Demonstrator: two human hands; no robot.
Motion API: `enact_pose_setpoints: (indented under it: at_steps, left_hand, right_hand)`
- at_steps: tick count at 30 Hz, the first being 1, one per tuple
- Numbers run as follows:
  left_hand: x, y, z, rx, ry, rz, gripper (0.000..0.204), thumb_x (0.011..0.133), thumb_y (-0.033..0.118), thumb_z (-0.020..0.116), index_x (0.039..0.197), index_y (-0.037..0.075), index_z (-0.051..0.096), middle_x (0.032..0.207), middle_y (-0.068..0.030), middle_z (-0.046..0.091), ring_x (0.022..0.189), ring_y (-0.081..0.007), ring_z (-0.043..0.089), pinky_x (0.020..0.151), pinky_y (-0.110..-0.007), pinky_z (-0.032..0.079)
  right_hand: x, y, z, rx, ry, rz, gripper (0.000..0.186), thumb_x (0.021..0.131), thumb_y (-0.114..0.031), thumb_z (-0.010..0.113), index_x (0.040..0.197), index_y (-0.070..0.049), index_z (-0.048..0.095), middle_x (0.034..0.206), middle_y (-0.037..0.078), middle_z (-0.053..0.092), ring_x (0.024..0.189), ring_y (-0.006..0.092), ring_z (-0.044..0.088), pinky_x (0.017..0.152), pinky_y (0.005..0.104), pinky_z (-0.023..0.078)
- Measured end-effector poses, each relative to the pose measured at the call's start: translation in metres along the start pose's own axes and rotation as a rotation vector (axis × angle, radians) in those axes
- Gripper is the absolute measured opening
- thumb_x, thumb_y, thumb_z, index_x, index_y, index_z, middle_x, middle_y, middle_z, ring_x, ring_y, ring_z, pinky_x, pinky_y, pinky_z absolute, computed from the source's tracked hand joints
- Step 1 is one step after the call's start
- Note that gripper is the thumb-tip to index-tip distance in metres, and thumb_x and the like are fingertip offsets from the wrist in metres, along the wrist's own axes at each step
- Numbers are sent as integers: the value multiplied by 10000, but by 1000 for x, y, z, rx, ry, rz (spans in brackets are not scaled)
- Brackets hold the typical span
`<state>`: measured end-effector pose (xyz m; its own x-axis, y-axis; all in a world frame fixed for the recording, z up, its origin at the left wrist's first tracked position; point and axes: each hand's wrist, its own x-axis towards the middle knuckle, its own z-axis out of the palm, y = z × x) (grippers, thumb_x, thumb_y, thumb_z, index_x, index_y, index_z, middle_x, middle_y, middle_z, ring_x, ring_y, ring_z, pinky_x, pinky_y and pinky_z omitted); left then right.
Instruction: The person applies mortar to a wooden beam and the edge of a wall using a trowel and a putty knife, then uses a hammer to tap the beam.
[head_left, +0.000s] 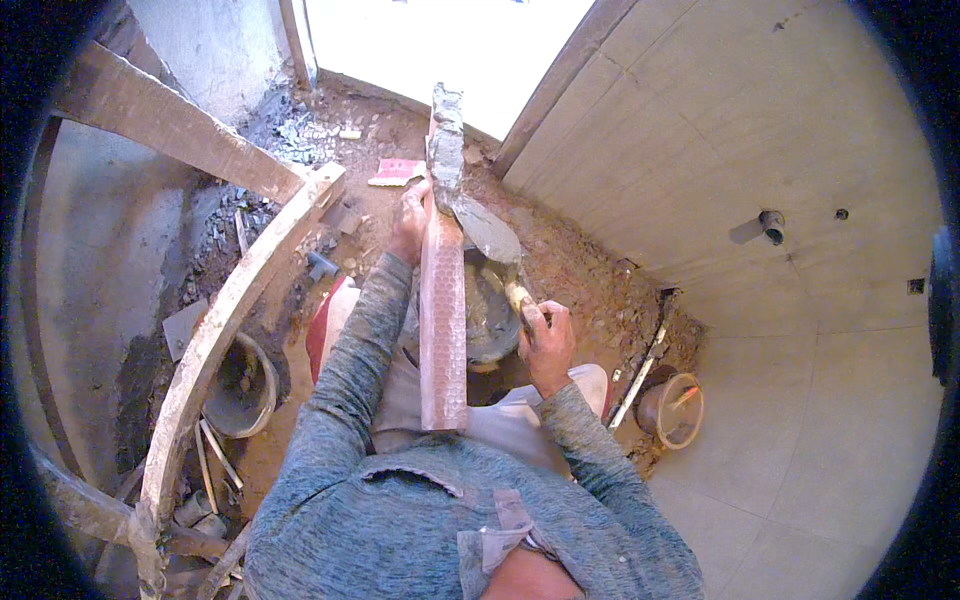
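A long reddish tile point(444, 330) with a dimpled surface stretches away from my body, seen steeply from above. My left hand point(410, 222) grips its left side toward the far end. Wet grey mortar point(447, 140) covers the tile's far end. My right hand point(548, 350) is closed around the handle of a trowel point(487, 230). The trowel's blade, smeared with mortar, lies against or very near the tile's right side; contact is hard to tell. Below the trowel, between my legs, sits a dark bucket point(490, 320) with mortar in it, partly hidden by the tile.
A curved wooden frame point(240, 280) rises at my left, with a bucket point(242, 385) behind it. Another small bucket point(671, 410) stands right, beside a pale stick point(640, 375). A tiled wall with a pipe stub point(772, 226) runs along the right. Rubble point(300, 130) covers the far ground.
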<state>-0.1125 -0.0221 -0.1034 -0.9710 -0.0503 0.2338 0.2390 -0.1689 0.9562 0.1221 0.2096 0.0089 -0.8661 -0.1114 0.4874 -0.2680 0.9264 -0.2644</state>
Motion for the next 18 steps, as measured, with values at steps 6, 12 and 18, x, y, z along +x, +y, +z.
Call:
enact_pose_setpoints:
  at_steps: [6,12,18]
  left_hand:
    - [-19,90,7,341,-18,113,253,975,118,536,1127,-65,622,1079,-170,665,1059,-267,620,944,-364,491]
    - [-11,80,2,295,45,156,269,986,135,535,1161,-53,617,1097,-123,669,1020,-237,632,925,-336,501]
    - [3,19,2,-312,-35,-266,296,1034,173,470,1200,-16,626,1151,-91,669,1011,-184,635,917,-297,503]
  right_hand:
    - [-15,10,-10,-29,2,19,572,668,23,778,1193,-146,625,1055,126,573,945,321,589,777,415,504]
    - [-19,7,-27,161,13,97,558,678,3,767,1209,-42,604,1108,151,596,1021,345,593,878,422,502]
    - [7,-26,-14,406,-23,211,509,735,-20,757,1218,-10,598,1148,166,608,1066,333,599,949,400,483]
